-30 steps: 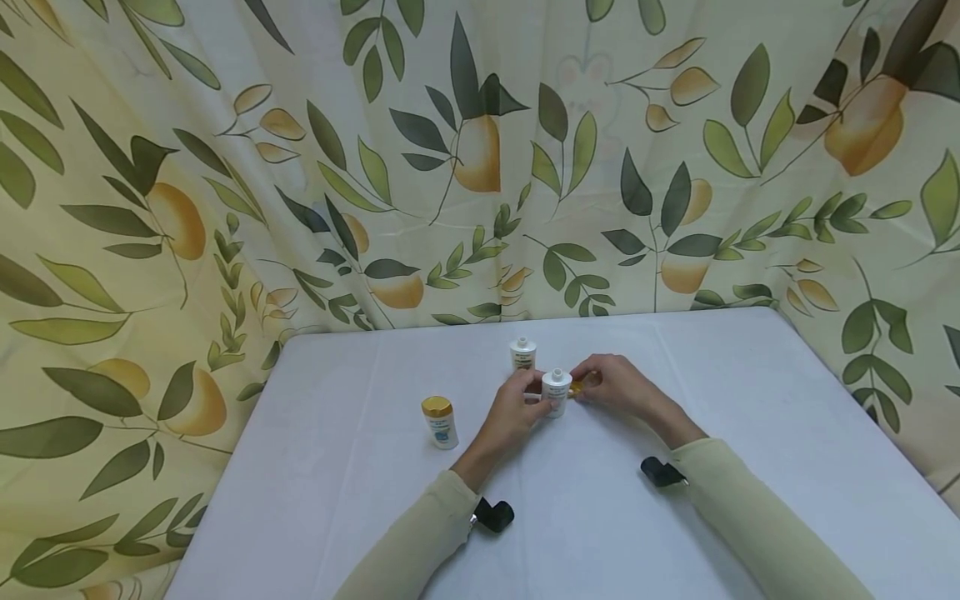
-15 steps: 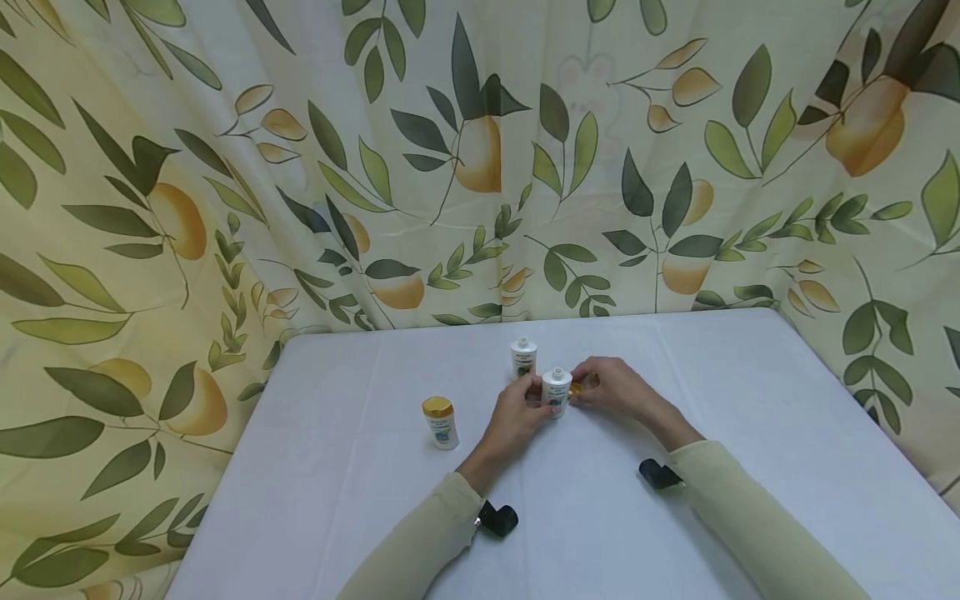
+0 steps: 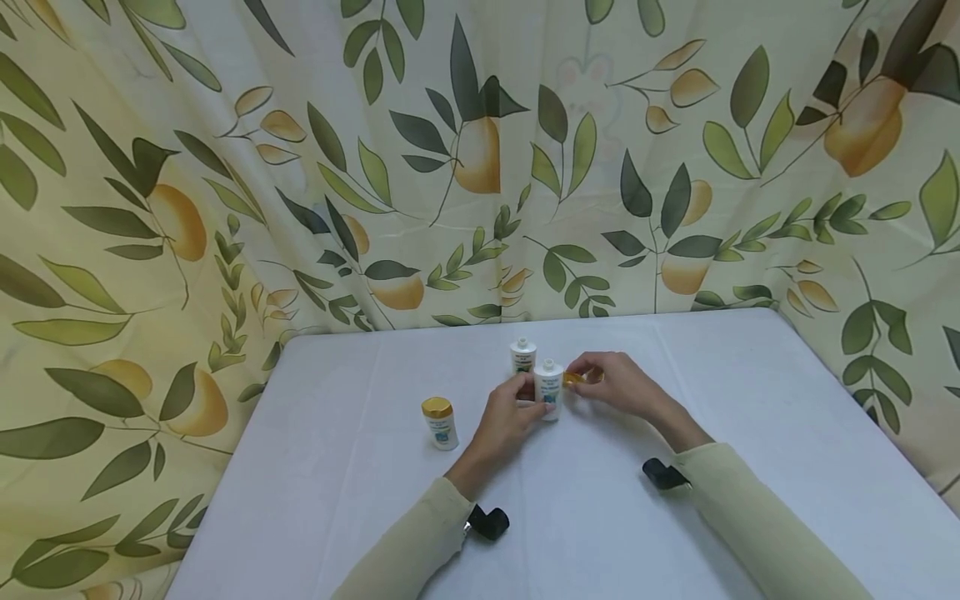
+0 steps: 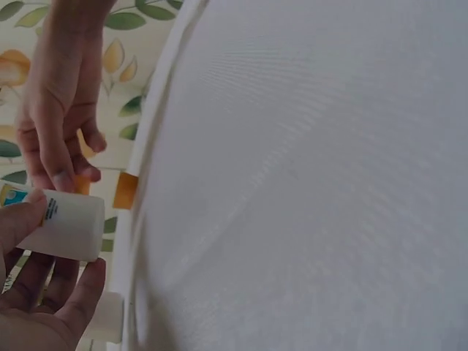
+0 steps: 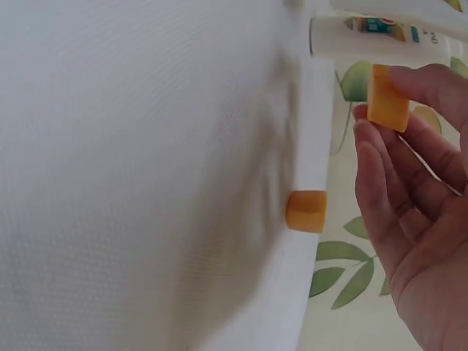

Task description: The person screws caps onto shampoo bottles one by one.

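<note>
My left hand (image 3: 504, 423) grips an uncapped white bottle (image 3: 549, 387) from its left side, its narrow neck pointing up. In the left wrist view, thumb and fingers lie on opposite sides of the bottle (image 4: 69, 227). Just to the right, my right hand (image 3: 621, 383) pinches an orange-gold cap (image 5: 388, 99) between thumb and fingers, apart from the bottle's neck. A second orange cap (image 5: 306, 211) stands on the table below that hand, mostly hidden in the head view. Behind the held bottle stands another uncapped white bottle (image 3: 522, 354), partly covered.
A white bottle with a gold cap (image 3: 440, 423) stands to the left of my left hand. The white-covered table (image 3: 360, 508) reaches back to a curtain (image 3: 420, 167) printed with fruit and leaves. A black wrist camera (image 3: 489, 523) sits at the left cuff.
The held bottle has shifted slightly left and stands a little higher in the head view. My right hand has moved slightly left, and its cap shows more clearly.
</note>
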The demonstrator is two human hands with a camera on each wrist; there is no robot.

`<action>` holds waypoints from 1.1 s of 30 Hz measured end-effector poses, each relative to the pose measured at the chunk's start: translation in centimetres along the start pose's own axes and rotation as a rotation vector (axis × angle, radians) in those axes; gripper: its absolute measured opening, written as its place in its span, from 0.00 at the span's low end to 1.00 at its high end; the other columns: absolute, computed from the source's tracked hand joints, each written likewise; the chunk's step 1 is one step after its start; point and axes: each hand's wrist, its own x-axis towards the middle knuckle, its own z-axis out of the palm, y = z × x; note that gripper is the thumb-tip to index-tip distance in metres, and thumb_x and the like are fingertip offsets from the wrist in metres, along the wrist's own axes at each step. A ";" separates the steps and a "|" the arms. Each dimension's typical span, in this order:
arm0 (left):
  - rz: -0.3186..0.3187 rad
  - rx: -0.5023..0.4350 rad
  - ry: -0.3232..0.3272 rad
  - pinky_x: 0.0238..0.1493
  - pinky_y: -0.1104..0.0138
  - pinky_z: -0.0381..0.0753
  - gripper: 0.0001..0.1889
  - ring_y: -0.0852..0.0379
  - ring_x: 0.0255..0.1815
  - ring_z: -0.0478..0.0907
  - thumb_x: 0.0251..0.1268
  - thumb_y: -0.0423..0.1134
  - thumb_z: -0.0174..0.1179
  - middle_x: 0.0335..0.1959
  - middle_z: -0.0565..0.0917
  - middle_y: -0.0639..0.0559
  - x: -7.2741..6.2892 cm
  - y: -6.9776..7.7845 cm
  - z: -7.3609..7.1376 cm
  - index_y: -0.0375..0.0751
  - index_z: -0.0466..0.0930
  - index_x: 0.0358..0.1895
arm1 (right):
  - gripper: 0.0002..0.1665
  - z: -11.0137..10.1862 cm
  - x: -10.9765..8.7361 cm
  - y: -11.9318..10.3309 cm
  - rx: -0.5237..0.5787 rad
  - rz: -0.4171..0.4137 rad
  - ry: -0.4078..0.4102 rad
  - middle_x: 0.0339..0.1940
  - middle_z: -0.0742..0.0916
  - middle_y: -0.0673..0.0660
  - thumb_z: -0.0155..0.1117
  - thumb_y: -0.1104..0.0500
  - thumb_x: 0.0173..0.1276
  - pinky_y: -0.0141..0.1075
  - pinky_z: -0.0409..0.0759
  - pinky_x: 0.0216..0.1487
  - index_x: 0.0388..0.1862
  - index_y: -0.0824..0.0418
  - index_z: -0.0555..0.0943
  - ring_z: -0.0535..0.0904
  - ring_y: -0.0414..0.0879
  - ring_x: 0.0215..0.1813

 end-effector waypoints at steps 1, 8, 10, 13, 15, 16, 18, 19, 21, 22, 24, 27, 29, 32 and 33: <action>0.010 0.004 0.001 0.56 0.66 0.82 0.18 0.61 0.51 0.81 0.65 0.36 0.70 0.49 0.84 0.56 -0.1 0.1 -0.2 0.45 0.80 0.57 | 0.13 0.0 -0.1 -0.1 0.009 -0.002 0.006 0.42 0.89 0.53 0.72 0.62 0.64 0.35 0.79 0.37 0.47 0.59 0.86 0.80 0.44 0.38; 0.033 0.021 0.011 0.55 0.69 0.83 0.20 0.60 0.52 0.81 0.66 0.38 0.69 0.50 0.84 0.55 -0.8 0.8 -1.3 0.45 0.79 0.59 | 0.12 -0.2 -0.3 -1.3 0.086 0.008 0.039 0.44 0.88 0.54 0.71 0.58 0.65 0.36 0.81 0.38 0.47 0.58 0.83 0.82 0.46 0.42; 0.030 0.026 0.012 0.55 0.69 0.83 0.20 0.60 0.53 0.80 0.66 0.39 0.69 0.51 0.84 0.56 -1.1 1.0 -1.6 0.46 0.78 0.60 | 0.13 -0.3 -0.4 -1.7 0.101 0.018 0.049 0.43 0.88 0.55 0.71 0.57 0.66 0.37 0.82 0.39 0.47 0.58 0.83 0.82 0.47 0.42; 0.030 0.025 0.019 0.55 0.68 0.83 0.21 0.58 0.54 0.80 0.66 0.40 0.69 0.53 0.84 0.56 -1.6 1.3 -2.1 0.48 0.78 0.61 | 0.14 -0.5 -0.5 -2.2 0.130 0.026 0.062 0.44 0.87 0.55 0.71 0.56 0.66 0.39 0.81 0.40 0.48 0.59 0.82 0.81 0.49 0.43; 0.030 0.024 0.028 0.56 0.66 0.83 0.21 0.57 0.55 0.80 0.66 0.40 0.69 0.54 0.83 0.57 -1.9 1.5 -2.4 0.49 0.78 0.61 | 0.15 -0.7 -0.5 -2.6 0.164 0.031 0.067 0.45 0.87 0.56 0.71 0.56 0.67 0.40 0.81 0.41 0.49 0.59 0.82 0.81 0.50 0.44; 0.031 0.026 0.035 0.56 0.65 0.83 0.21 0.57 0.56 0.80 0.66 0.40 0.69 0.55 0.83 0.57 -2.1 1.7 -2.6 0.50 0.78 0.62 | 0.15 -0.8 -0.6 -2.8 0.184 0.033 0.068 0.45 0.87 0.56 0.71 0.56 0.67 0.40 0.82 0.41 0.50 0.59 0.82 0.81 0.50 0.45; 0.036 0.024 0.046 0.56 0.64 0.84 0.21 0.56 0.56 0.80 0.66 0.40 0.69 0.56 0.83 0.56 -2.4 2.0 -2.9 0.50 0.78 0.62 | 0.15 -0.9 -0.6 -3.1 0.218 0.033 0.067 0.46 0.86 0.57 0.71 0.56 0.68 0.39 0.82 0.41 0.50 0.59 0.81 0.80 0.51 0.46; 0.037 0.028 0.054 0.56 0.64 0.84 0.21 0.56 0.57 0.80 0.66 0.40 0.69 0.56 0.83 0.56 -2.5 2.1 -3.1 0.50 0.78 0.62 | 0.15 -1.0 -0.7 -3.3 0.234 0.033 0.068 0.47 0.86 0.57 0.70 0.55 0.69 0.38 0.82 0.42 0.51 0.60 0.81 0.80 0.52 0.46; 0.046 0.026 0.068 0.55 0.64 0.84 0.21 0.55 0.57 0.80 0.66 0.40 0.69 0.56 0.83 0.56 -2.8 2.4 -3.4 0.50 0.78 0.61 | 0.16 -1.1 -0.7 -3.6 0.267 0.025 0.074 0.48 0.85 0.58 0.70 0.55 0.69 0.37 0.83 0.42 0.51 0.60 0.81 0.79 0.52 0.47; 0.048 0.022 0.076 0.54 0.64 0.85 0.21 0.55 0.56 0.80 0.66 0.39 0.69 0.56 0.83 0.56 -3.0 2.6 -3.5 0.49 0.79 0.61 | 0.17 -1.2 -0.7 -3.8 0.287 0.022 0.077 0.49 0.85 0.59 0.71 0.55 0.69 0.35 0.83 0.43 0.52 0.61 0.80 0.78 0.53 0.47; 0.056 0.010 0.093 0.53 0.65 0.85 0.20 0.55 0.56 0.80 0.66 0.38 0.70 0.56 0.84 0.55 -3.2 2.8 -3.7 0.48 0.79 0.60 | 0.18 -1.3 -0.8 -4.2 0.321 0.014 0.084 0.51 0.84 0.60 0.71 0.54 0.69 0.33 0.83 0.44 0.53 0.61 0.80 0.78 0.53 0.47; 0.070 -0.016 0.108 0.52 0.66 0.85 0.20 0.55 0.55 0.80 0.66 0.37 0.70 0.55 0.84 0.54 -3.6 3.1 -4.0 0.46 0.78 0.60 | 0.19 -1.3 -0.8 -4.7 0.365 -0.004 0.097 0.53 0.84 0.60 0.71 0.54 0.69 0.31 0.84 0.45 0.54 0.61 0.81 0.79 0.54 0.47; 0.081 -0.034 0.115 0.51 0.67 0.86 0.21 0.56 0.55 0.81 0.66 0.37 0.69 0.55 0.83 0.53 -3.9 3.4 -4.3 0.46 0.78 0.60 | 0.19 -1.4 -0.8 -5.1 0.376 -0.026 0.102 0.53 0.85 0.59 0.71 0.54 0.70 0.30 0.84 0.47 0.55 0.61 0.81 0.79 0.54 0.48; 0.097 -0.062 0.120 0.50 0.67 0.86 0.22 0.55 0.54 0.81 0.66 0.36 0.69 0.55 0.83 0.53 -4.2 3.8 -4.6 0.46 0.76 0.61 | 0.19 -1.5 -0.9 -5.6 0.381 -0.057 0.109 0.53 0.86 0.56 0.71 0.54 0.70 0.31 0.84 0.50 0.56 0.59 0.82 0.80 0.52 0.49; 0.098 -0.067 0.123 0.50 0.67 0.86 0.22 0.55 0.54 0.81 0.66 0.35 0.69 0.55 0.83 0.53 -4.3 3.9 -4.7 0.46 0.76 0.61 | 0.19 -1.6 -1.0 -5.8 0.382 -0.063 0.110 0.53 0.87 0.55 0.71 0.53 0.70 0.31 0.84 0.51 0.56 0.58 0.83 0.81 0.52 0.49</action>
